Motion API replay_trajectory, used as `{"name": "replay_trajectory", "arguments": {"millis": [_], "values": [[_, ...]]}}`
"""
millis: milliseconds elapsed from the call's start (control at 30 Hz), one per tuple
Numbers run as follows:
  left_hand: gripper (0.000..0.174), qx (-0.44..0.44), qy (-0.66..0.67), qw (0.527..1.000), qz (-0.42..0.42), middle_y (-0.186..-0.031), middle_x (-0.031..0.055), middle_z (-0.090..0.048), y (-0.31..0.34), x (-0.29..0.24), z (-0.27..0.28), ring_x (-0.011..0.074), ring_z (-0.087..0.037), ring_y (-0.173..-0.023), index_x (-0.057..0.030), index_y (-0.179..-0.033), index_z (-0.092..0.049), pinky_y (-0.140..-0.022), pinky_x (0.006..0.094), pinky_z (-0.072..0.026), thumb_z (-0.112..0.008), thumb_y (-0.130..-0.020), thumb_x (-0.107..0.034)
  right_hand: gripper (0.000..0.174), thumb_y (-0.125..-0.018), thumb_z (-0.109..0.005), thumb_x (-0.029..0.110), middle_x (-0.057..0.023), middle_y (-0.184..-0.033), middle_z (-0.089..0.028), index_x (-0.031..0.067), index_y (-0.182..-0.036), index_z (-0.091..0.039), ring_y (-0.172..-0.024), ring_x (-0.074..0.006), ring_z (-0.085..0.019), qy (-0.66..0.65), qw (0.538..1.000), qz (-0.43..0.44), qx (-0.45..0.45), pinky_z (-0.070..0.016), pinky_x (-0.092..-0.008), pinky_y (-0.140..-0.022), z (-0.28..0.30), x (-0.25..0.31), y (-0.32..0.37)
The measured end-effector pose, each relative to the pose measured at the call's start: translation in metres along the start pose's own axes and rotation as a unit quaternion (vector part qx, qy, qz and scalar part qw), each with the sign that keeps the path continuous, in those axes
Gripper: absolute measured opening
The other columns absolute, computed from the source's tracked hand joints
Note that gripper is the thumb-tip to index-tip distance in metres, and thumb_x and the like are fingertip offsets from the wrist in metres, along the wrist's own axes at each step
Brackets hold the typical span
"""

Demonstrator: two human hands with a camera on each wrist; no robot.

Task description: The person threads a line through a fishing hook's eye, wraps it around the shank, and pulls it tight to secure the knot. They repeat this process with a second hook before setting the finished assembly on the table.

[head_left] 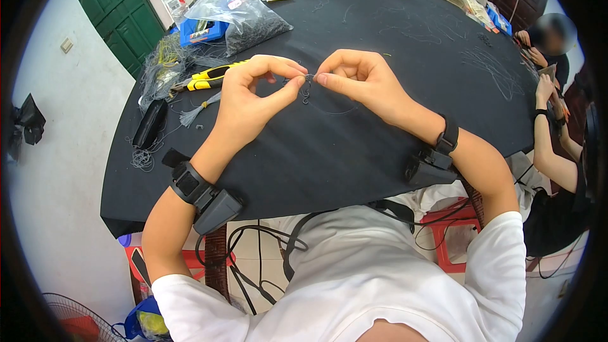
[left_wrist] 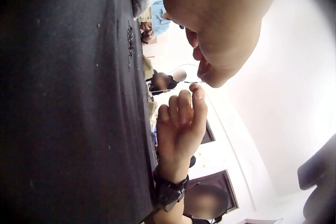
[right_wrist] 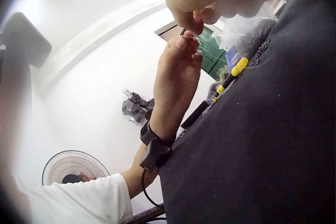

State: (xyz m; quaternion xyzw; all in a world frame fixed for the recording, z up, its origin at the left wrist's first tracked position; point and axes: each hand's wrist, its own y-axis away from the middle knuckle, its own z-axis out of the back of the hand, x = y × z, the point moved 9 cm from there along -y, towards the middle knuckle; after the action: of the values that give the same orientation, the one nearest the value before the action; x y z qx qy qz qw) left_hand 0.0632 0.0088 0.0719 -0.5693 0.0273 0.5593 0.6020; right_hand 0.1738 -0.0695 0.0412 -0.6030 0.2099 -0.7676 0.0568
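Note:
Over the near part of the table, my left hand [head_left: 250, 92] and right hand [head_left: 367, 82] meet almost fingertip to fingertip. Each pinches a thin clear fishing line [head_left: 335, 113] between thumb and forefinger. Some of the line curves down to the right below the hands. In the left wrist view, a small dark piece [left_wrist: 191, 82] sits on the line at the fingertips; I cannot tell if it is a hook. A small loop of line [right_wrist: 200, 45] stands out beside the left fingers in the right wrist view. Small dark hooks [head_left: 306, 97] lie behind the fingertips.
Left on the black-covered table [head_left: 304, 171] are yellow-and-black cutters [head_left: 209, 78], a tied line bundle [head_left: 201, 111], a black case [head_left: 150, 125] and tangled line [head_left: 164, 63]. A clear bag [head_left: 247, 22] of dark small pieces stands behind. Other people sit along the far and right edges.

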Motion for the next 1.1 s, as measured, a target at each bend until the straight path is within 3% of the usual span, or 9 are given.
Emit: {"name": "replay_trajectory", "arguments": {"millis": [67, 367, 467, 667, 867, 1100], "values": [[0.007, -0.004, 0.007, 1.000, 0.006, -0.087, 0.0021, -0.067, 0.000, 0.001, 0.001, 0.0078, -0.058, -0.082, -0.0048, -0.081, -0.067, -0.069, 0.0226, -0.0376, -0.066, -0.074, -0.007, 0.013, -0.085, -0.062, 0.012, 0.0099, -0.057, -0.044, -0.0002, -0.087, -0.062, -0.050, 0.0023, -0.034, -0.011, 1.000, 0.010, -0.007, -0.0234, -0.0182, -0.045, -0.001, 0.000, -0.001], [0.006, 0.005, 0.022, 0.999, 0.027, -0.086, 0.0024, -0.067, 0.000, 0.005, -0.001, 0.0082, -0.058, -0.083, -0.0044, -0.080, -0.066, -0.068, 0.0218, -0.0375, -0.066, -0.075, -0.007, 0.014, -0.084, -0.063, 0.014, 0.0085, -0.060, -0.049, 0.0004, -0.087, -0.063, -0.053, 0.0023, -0.039, -0.012, 1.000, 0.003, -0.014, -0.0268, -0.0166, -0.046, 0.001, -0.004, -0.002], [0.006, 0.013, 0.078, 0.995, 0.060, -0.088, 0.0045, -0.066, 0.002, 0.013, -0.003, 0.0093, -0.058, -0.084, -0.0033, -0.082, -0.065, -0.070, 0.0220, -0.0412, -0.065, -0.077, -0.006, 0.015, -0.086, -0.061, 0.014, 0.0052, -0.068, -0.056, 0.0006, -0.093, -0.062, -0.058, 0.0014, -0.043, -0.008, 1.000, -0.012, 0.010, -0.0307, -0.0162, -0.051, -0.002, -0.008, -0.001], [0.010, 0.022, 0.132, 0.982, 0.133, -0.090, 0.0084, -0.063, 0.006, 0.016, -0.011, 0.0094, -0.059, -0.080, 0.0016, -0.088, -0.062, -0.070, 0.0191, -0.0469, -0.063, -0.082, -0.006, 0.014, -0.085, -0.063, 0.014, 0.0058, -0.065, -0.053, 0.0011, -0.091, -0.063, -0.057, 0.0002, -0.043, -0.019, 0.998, -0.040, 0.054, -0.0315, -0.0169, -0.051, -0.015, -0.008, 0.001], [0.009, 0.045, 0.172, 0.960, 0.216, -0.089, 0.0058, -0.061, 0.011, 0.026, -0.014, 0.0043, -0.056, -0.073, 0.0022, -0.090, -0.058, -0.063, 0.0161, -0.0444, -0.061, -0.083, -0.003, 0.011, -0.085, -0.063, 0.013, 0.0067, -0.063, -0.051, 0.0014, -0.087, -0.062, -0.056, 0.0005, -0.041, -0.010, 0.998, -0.040, 0.042, -0.0296, -0.0173, -0.050, -0.011, -0.009, 0.000], [0.007, 0.017, 0.184, 0.975, 0.122, -0.074, -0.0020, -0.057, 0.006, 0.022, -0.015, -0.0016, -0.044, -0.058, 0.0003, -0.086, -0.059, -0.050, 0.0129, -0.0323, -0.062, -0.082, -0.003, 0.014, -0.082, -0.065, 0.014, 0.0057, -0.062, -0.053, 0.0012, -0.086, -0.063, -0.055, 0.0001, -0.044, -0.036, 0.999, -0.031, 0.028, -0.0322, -0.0165, -0.049, -0.008, -0.010, -0.001]]}}
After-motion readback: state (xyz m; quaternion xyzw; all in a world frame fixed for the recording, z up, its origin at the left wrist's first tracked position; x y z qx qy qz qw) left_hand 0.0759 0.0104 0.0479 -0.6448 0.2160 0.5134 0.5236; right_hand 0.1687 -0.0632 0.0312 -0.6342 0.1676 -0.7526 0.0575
